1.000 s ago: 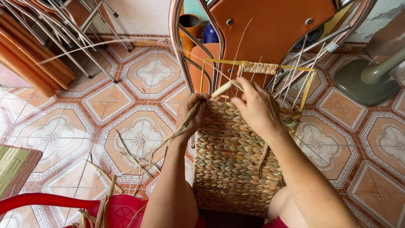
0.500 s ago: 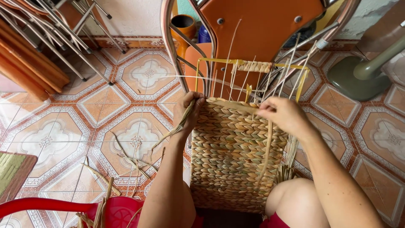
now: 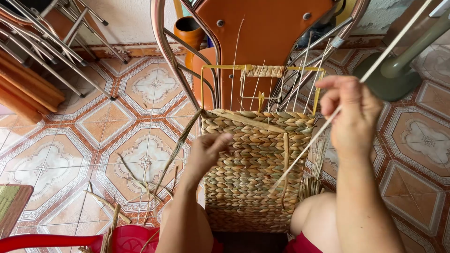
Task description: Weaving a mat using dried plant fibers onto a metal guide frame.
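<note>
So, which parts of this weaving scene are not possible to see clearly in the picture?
All in the head view:
- The far end of the pale strand: it leaves the top edge of the picture.
- The lower end of the woven panel: hidden between the forearms and the knees.
- The right hand grip: its fingertips curl away, out of sight.
- What the left hand presses: its palm covers the panel's edge.
- The yellow wire frame: partly behind the weave.

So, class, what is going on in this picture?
A person is weaving a basket panel of braided straw on a yellow wire frame, propped between their knees. The left hand rests on the panel's left edge, fingers on the weave. The right hand is raised and pinches a long pale strand that runs down into the weave. Loose straw lies on the tiled floor.
</note>
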